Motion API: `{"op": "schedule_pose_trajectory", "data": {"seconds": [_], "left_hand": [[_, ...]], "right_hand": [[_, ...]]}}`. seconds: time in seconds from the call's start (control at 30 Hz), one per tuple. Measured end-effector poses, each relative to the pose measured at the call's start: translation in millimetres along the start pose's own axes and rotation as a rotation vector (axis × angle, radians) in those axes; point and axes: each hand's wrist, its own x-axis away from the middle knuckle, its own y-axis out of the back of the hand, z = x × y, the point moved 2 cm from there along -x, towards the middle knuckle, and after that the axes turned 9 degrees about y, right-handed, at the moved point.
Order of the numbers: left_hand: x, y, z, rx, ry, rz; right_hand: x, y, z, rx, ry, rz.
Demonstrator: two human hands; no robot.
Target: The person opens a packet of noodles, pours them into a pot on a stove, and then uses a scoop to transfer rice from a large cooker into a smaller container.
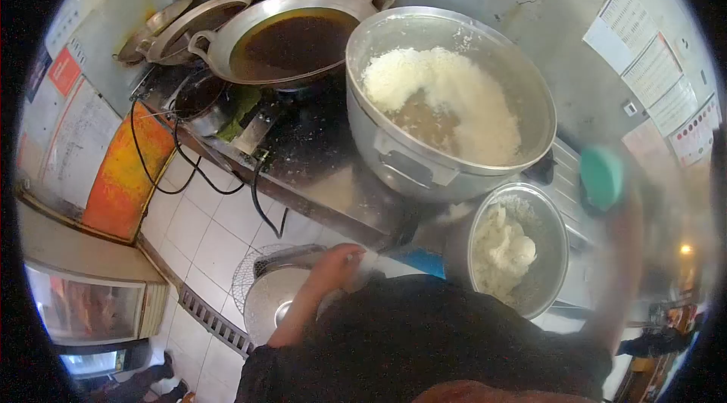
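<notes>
My right hand [628,202], smeared by motion, holds a green plastic bowl [602,178] out at the right. Left of it stands a large metal pot [409,168] with white, rice-like food [485,112] heaped along its far and right sides. In front of the pot, a smaller metal basin [560,252] holds clumps of similar white food [509,252]. My left hand [338,265] is low by my body, its fingers curled in beside something white. What those fingers hold, if anything, I cannot make out.
A wide wok [219,55] of dark oil sits on the black stove top [318,130], with other woks behind it. Black cables [261,199] hang over the front edge. A round lid [265,301] and wire strainer [242,282] are below my left hand.
</notes>
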Motion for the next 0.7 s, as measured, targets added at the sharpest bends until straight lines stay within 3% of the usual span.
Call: {"op": "schedule_pose_trajectory", "data": {"seconds": [0.07,0.1,0.13,0.17,0.2,0.27,0.3,0.37,0.43,0.53,0.6,0.63,0.7], "left_hand": [[-2.3,8.4,-12.0,-0.063,-0.06,-0.035],[-7.3,13.2,-21.7,-0.095,-0.094,-0.057],[-10.2,17.8,-31.3,-0.104,-0.136,-0.064],[-12.4,21.7,-41.2,-0.11,-0.177,-0.078],[-13.8,23.4,-48.2,-0.114,-0.217,-0.098],[-12.7,16.5,-47.3,-0.038,-0.217,-0.076],[-11.5,17.4,-41.9,0.014,-0.197,-0.121],[-9.0,11.5,-24.1,-0.062,-0.062,-0.073],[-3.1,-2.7,12.4,0.03,-0.183,-0.29],[22.5,-0.9,45.3,0.153,-0.177,-0.367],[39.5,6.1,52.8,0.206,-0.036,-0.366],[41.6,11.9,54.6,0.215,0.005,-0.33],[32.1,15.9,52.7,0.221,-0.075,-0.436]], "right_hand": [[-51.0,-7.9,46.7,0.2,0.277,0.025],[-81.6,-14.9,91.3,0.24,0.206,0.168],[-113.3,-38.3,111.3,0.05,0.279,0.231],[-157.6,-81.1,98.9,0.116,0.432,0.269],[-177.1,-100.0,142.6,0.129,0.478,0.385],[-229.6,-170.9,157.4,0.275,0.28,0.838],[-255.4,-211.5,153.5,0.379,0.344,0.891],[-284.6,-295.3,110.5,0.419,0.62,0.839],[-333.9,-371.9,85.8,0.383,0.858,0.783],[-427.0,-467.3,75.4,0.3,1.062,0.804],[-523.5,-558.4,37.7,0.03,1.294,0.829],[-491.8,-518.4,85.3,0.261,1.136,0.827],[-459.9,-496.2,115.9,0.372,1.006,0.819]]}}
